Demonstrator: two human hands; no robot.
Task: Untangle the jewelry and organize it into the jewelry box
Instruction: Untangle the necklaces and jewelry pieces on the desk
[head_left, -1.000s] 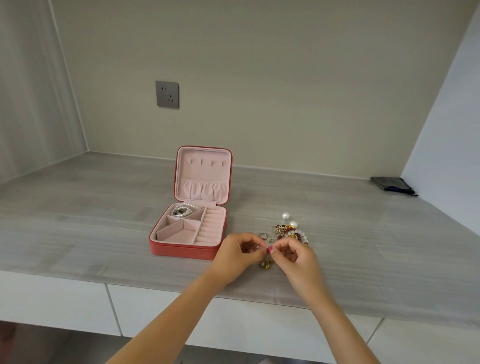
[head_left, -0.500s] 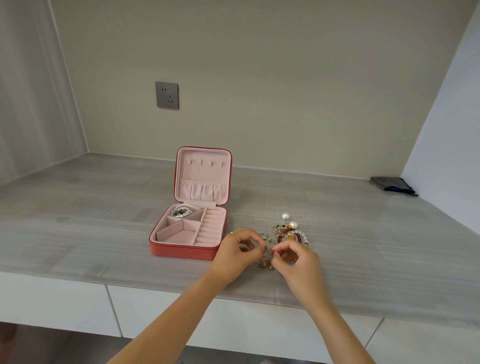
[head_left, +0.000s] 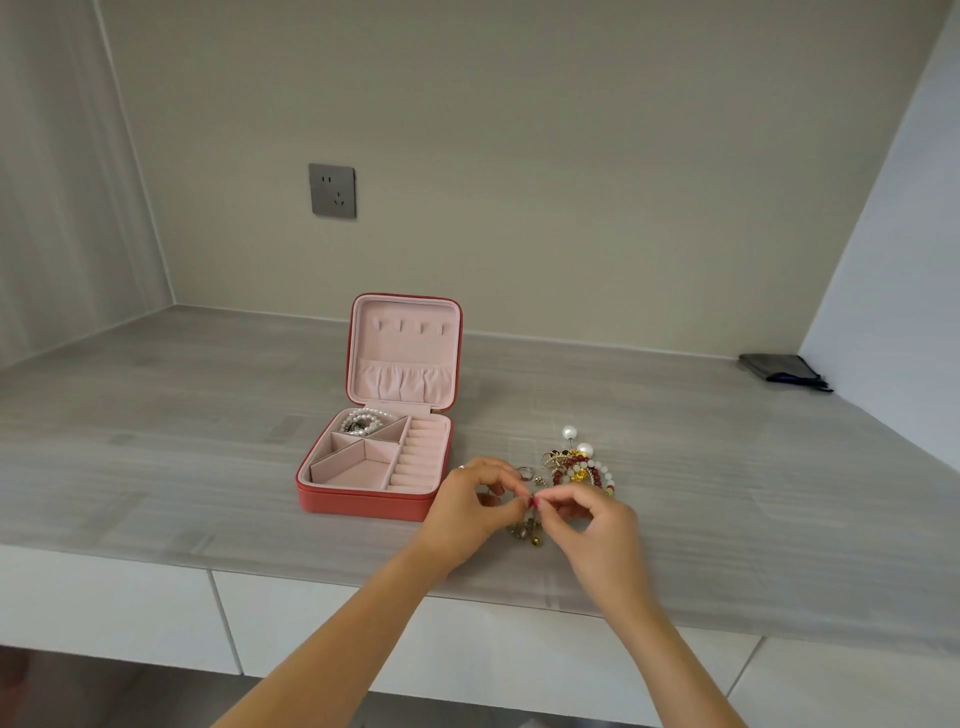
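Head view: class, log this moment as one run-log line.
left hand: pinching gold piece | right hand: pinching it too | jewelry box: open, pearls inside | pile: unsorted

We are seeing a grey wood-grain desk (head_left: 156, 441) running wall to wall in an alcove. A grey wall socket (head_left: 332, 190) is sitting on the beige back wall (head_left: 571, 156), above the desk and left of centre. A dark flat pouch (head_left: 782, 370) is lying at the far right of the desk, against the white side wall (head_left: 904, 291). White drawer fronts (head_left: 104, 603) are showing under the desk's front edge.
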